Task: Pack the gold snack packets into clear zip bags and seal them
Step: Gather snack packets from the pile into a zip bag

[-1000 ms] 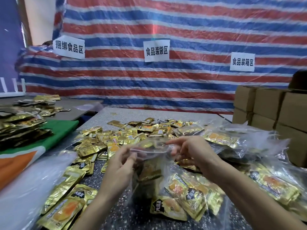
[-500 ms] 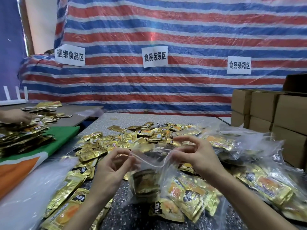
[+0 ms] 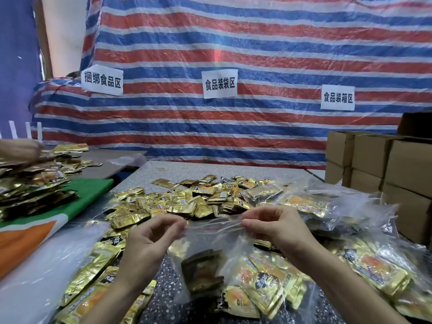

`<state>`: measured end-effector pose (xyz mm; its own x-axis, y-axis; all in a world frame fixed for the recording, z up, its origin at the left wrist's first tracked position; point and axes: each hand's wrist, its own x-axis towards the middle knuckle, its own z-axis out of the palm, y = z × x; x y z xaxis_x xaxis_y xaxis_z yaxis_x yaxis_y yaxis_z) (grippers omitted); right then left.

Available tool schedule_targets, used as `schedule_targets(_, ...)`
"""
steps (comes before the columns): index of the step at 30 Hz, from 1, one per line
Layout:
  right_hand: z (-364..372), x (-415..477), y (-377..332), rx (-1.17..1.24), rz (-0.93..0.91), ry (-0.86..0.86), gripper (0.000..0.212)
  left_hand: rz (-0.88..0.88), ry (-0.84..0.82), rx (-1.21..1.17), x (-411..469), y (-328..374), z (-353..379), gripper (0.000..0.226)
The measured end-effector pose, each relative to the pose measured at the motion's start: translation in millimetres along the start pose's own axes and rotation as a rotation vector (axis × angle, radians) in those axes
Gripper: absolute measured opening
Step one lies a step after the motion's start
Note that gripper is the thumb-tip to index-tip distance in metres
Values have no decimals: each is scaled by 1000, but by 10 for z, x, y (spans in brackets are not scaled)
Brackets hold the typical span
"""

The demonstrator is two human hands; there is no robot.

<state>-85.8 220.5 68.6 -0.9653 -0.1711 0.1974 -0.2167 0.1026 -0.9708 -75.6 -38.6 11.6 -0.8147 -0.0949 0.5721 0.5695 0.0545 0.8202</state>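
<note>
Currently both hands are on 1 clear zip bag (image 3: 210,244), held just above the table (image 3: 163,291) at 6 o'clock in view. The left hand (image 3: 152,239) pinches the left end of the zip strip between thumb and forefinger, and the right hand (image 3: 278,228) pinches the right end the same way. Other fingers are loosely curled, wrists are off the table, and the forearms come in from 7 and 5 o'clock.

The strip is taut between the 2 pinches. My read: the tension lines up the tracks for pressing shut. Can't tell if any of it is sealed yet.

A stack of gold packets (image 3: 203,274) sits at the bottom of the bag, and its weight pulls the film straight. Loose packets (image 3: 187,202) are heaped at 12 o'clock from the bag, within easy reach for refills. Filled bags (image 3: 327,206) are piled at 3 o'clock. Cardboard boxes (image 3: 385,164) stand beyond at 2 o'clock, likely the next station.
</note>
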Motion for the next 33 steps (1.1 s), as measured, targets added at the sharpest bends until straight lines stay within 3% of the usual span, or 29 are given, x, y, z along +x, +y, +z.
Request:
schedule_targets(5,-18,-27,-30,-13,-48,33,15,-8,41,-1,8,76,-44,11)
schedule_targets(10,-3,-83,27,-26,-99,100,8,-26,-255,222,-283,183,-95,55)
schedule_targets(15,33,-73,56,-46,-136,161,11,174,-344,378,-452,258,-11,39)
schedule_targets(17,58,-74,43,-68,-146,169,9,242,-301,387,-467,269,35,22)
schedule_targets(19,60,-73,3,-82,-149,166,6,187,-204,393,-425,267,7,9)
schedule_targets(25,-28,-48,-160,72,-119,66,18,-29,15,142,-20,271,-240,14)
schedule_targets(29,-26,-12,-47,56,-35,13,16,-162,57,12,86,126,-173,11)
schedule_targets(33,-85,5,57,75,8,36,17,-190,60,-45,78,98,-115,21)
